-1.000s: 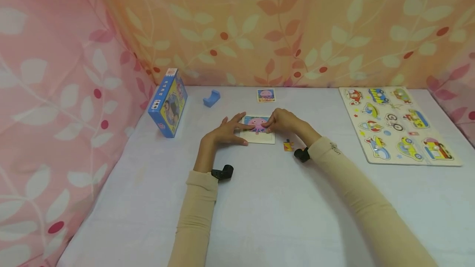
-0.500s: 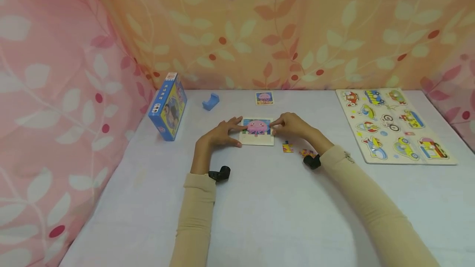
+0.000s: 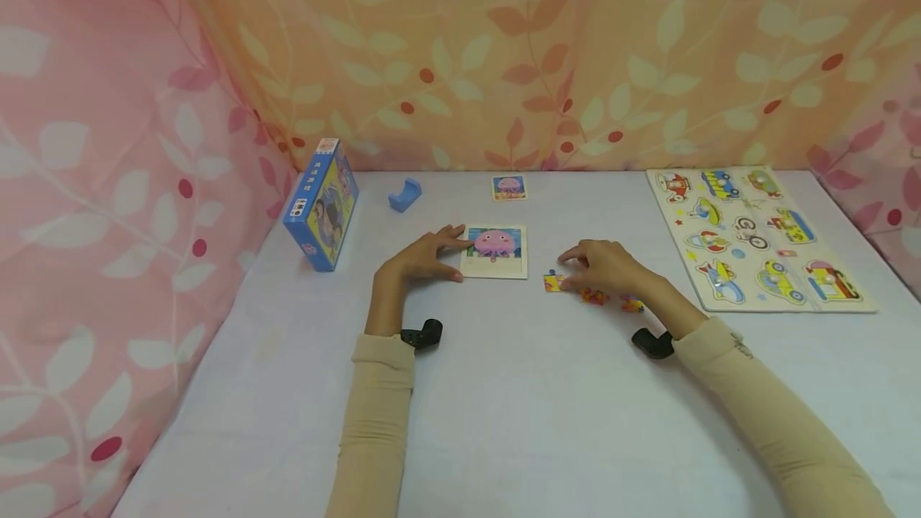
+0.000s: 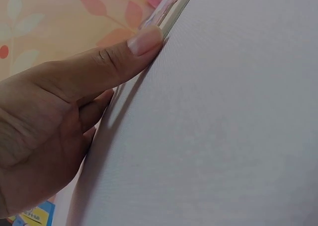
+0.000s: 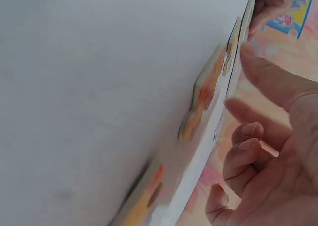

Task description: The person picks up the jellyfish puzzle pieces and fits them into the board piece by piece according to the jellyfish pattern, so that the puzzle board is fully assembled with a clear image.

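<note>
A small square jigsaw tray (image 3: 496, 268) lies on the white cloth, its upper part filled with a pink jellyfish picture and its lower strip pale. My left hand (image 3: 424, 256) rests along its left side, the index finger on the picture and the thumb (image 4: 146, 41) against the edge. To the right, my right hand (image 3: 612, 268) hovers over loose jigsaw pieces, fingers partly extended and holding nothing visible. Its thumb is close to a yellow piece (image 3: 552, 283); whether they touch I cannot tell. Two more pieces, one orange-red (image 3: 593, 296) and one yellow (image 3: 633, 304), lie beneath the hand and wrist.
A jellyfish picture card (image 3: 509, 188) lies behind the tray. A blue curved holder (image 3: 405, 195) and an upright blue box (image 3: 322, 206) stand at the back left. On the right lies a large wooden vehicle puzzle board (image 3: 734, 250). Patterned curtains surround the table.
My right hand has left the tray's right side and moved right and toward me, over the loose pieces. My left hand stays on the tray.
</note>
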Motion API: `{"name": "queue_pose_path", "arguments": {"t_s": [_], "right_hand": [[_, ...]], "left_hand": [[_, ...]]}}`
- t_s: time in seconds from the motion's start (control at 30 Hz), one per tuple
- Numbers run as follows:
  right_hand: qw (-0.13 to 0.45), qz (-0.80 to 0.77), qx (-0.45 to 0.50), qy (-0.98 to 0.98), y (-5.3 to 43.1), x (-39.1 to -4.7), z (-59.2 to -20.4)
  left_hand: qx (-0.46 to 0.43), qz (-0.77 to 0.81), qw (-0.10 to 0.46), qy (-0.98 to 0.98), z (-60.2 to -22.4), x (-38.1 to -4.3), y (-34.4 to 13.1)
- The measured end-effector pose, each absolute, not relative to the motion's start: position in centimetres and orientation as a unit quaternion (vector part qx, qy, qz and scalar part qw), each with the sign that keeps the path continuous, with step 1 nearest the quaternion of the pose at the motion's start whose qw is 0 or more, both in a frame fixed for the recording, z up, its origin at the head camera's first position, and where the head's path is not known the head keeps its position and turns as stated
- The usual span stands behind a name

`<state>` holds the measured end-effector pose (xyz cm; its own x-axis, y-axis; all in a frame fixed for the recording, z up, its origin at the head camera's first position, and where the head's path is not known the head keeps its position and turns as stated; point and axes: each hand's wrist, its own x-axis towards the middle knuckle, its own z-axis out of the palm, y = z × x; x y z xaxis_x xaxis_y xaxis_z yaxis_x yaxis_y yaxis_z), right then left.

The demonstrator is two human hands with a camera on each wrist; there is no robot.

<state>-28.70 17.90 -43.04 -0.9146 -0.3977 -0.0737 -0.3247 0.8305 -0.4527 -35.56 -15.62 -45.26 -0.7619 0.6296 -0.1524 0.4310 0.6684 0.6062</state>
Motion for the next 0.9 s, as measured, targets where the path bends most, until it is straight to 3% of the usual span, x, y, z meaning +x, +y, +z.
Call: {"name": "queue_pose_path", "arguments": {"t_s": [0.9], "right_hand": [[0.091, -0.197, -0.225, 0.950, 17.00, -28.41, -43.06]], "left_hand": [[0.285, 0.314, 0.168, 0.890, -45.62, -35.72, -15.79]]}}
